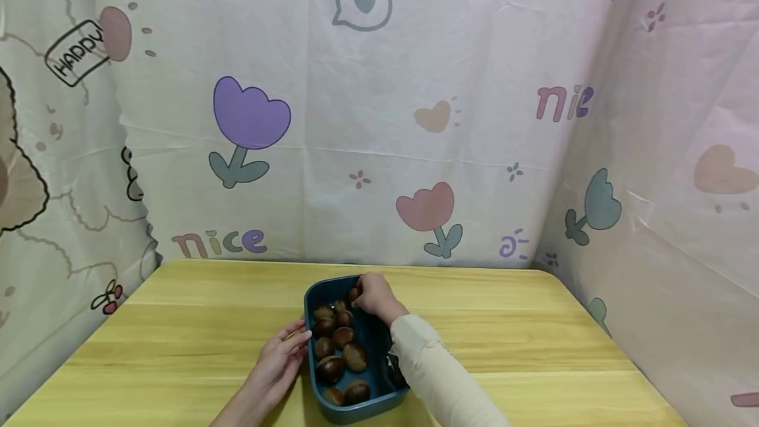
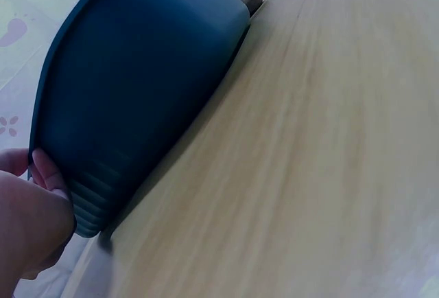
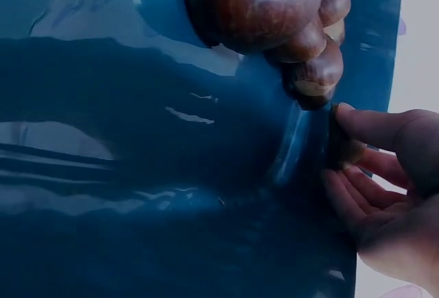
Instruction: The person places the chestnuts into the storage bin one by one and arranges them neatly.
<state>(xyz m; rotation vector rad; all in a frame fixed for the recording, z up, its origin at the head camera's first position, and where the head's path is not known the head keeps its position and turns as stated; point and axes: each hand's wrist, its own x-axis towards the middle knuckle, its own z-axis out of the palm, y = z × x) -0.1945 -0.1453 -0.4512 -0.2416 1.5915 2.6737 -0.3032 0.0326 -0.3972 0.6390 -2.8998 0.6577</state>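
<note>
A blue rectangular box holds several brown chestnuts, mostly along its left side. My left hand grips the box's left rim; in the left wrist view its thumb and fingers lie on either side of the wall. Over the far right corner inside the box, my right hand pinches a single chestnut between thumb and fingertips. That chestnut stands apart from the row of others in the right wrist view, close to the box's end wall.
The box stands on a light wooden table. Inside its right side lies a dark object, partly hidden by the right sleeve. A printed cloth hangs behind the table and at both sides.
</note>
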